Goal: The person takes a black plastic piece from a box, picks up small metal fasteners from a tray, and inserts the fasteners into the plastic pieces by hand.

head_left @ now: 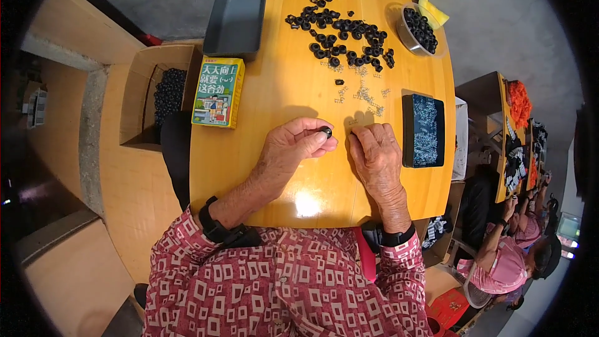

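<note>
Pinching a small black ring (326, 131) between left hand (293, 150) fingertips, just above the counter (274, 93); right hand (376, 153) flat, fingers together, just beside it, nearer the scattered metal bits (362, 93).

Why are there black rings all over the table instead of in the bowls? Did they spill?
Many black rings lie loose on the yellow table, outside the bowl. Tiny silver bits are scattered nearby. The left hand holds one ring.
</note>
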`<state>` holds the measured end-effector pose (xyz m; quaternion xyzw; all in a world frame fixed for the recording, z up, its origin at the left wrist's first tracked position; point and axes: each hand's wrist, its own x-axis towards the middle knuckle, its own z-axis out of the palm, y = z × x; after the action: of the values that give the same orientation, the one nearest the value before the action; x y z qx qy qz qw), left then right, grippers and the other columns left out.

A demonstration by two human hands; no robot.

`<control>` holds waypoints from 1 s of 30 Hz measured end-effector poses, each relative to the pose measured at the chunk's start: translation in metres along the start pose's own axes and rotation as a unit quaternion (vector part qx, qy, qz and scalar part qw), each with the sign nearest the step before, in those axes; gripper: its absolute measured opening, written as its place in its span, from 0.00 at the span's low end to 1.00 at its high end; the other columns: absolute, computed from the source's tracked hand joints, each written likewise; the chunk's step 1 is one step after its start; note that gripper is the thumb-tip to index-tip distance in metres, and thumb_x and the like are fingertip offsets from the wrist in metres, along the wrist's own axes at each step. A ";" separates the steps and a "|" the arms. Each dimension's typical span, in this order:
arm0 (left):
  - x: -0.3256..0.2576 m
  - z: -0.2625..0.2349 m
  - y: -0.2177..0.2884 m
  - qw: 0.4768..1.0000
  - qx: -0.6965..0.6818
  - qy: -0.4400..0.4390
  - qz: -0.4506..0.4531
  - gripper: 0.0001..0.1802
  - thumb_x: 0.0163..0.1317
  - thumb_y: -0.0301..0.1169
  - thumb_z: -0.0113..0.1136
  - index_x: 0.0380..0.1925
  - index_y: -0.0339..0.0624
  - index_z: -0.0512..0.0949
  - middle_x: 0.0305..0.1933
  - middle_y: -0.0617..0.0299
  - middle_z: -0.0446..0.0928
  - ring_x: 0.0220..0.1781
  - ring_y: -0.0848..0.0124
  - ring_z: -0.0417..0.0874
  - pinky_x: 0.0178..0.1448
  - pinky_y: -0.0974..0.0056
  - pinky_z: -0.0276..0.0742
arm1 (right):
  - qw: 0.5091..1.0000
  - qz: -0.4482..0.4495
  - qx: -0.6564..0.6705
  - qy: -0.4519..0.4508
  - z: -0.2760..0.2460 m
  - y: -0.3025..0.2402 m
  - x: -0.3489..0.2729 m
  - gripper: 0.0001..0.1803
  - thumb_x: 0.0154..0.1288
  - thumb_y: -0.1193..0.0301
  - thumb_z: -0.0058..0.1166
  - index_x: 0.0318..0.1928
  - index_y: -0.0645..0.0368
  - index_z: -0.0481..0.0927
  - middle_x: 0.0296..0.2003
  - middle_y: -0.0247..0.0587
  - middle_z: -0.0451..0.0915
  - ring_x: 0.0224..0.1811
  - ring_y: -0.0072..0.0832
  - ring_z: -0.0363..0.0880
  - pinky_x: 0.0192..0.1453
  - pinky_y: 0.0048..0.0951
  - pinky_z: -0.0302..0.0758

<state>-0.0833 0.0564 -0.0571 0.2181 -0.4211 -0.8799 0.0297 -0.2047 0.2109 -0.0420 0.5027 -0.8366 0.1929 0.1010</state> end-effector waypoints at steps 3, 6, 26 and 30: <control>0.001 0.002 0.001 1.000 0.004 0.018 -0.004 0.14 0.69 0.30 0.55 0.50 0.33 0.75 0.44 0.56 0.81 0.47 0.71 0.83 0.55 0.67 0.78 | 0.997 0.012 0.071 0.019 -0.002 -0.003 0.002 0.09 0.51 0.80 0.63 0.35 0.63 0.79 0.28 0.43 0.76 0.30 0.39 0.74 0.35 0.36 0.74; 0.001 0.005 -0.003 1.000 -0.003 0.014 0.007 0.13 0.69 0.29 0.55 0.50 0.33 0.75 0.44 0.56 0.81 0.47 0.71 0.83 0.55 0.68 0.78 | 0.983 0.050 0.171 0.050 -0.004 -0.015 -0.001 0.10 0.50 0.81 0.63 0.34 0.63 0.79 0.28 0.43 0.76 0.30 0.39 0.75 0.35 0.35 0.74; 0.001 0.003 -0.006 0.999 -0.042 -0.021 0.019 0.12 0.65 0.25 0.58 0.49 0.40 0.77 0.44 0.66 0.77 0.46 0.77 0.77 0.52 0.68 0.76 | 0.980 -0.006 0.163 0.113 -0.011 -0.041 0.004 0.12 0.48 0.81 0.65 0.36 0.61 0.82 0.31 0.40 0.79 0.33 0.35 0.75 0.37 0.32 0.72; 0.002 0.001 -0.006 0.998 -0.065 -0.025 0.011 0.12 0.65 0.25 0.58 0.49 0.40 0.78 0.44 0.66 0.77 0.46 0.77 0.76 0.51 0.69 0.76 | 0.972 0.025 0.210 0.107 -0.013 -0.044 0.003 0.12 0.47 0.83 0.63 0.36 0.63 0.81 0.32 0.43 0.79 0.35 0.36 0.76 0.39 0.32 0.73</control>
<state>-0.0846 0.0610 -0.0617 0.1890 -0.3661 -0.9101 0.0434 -0.1675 0.1951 -0.0195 0.4683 -0.7740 0.4191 0.0769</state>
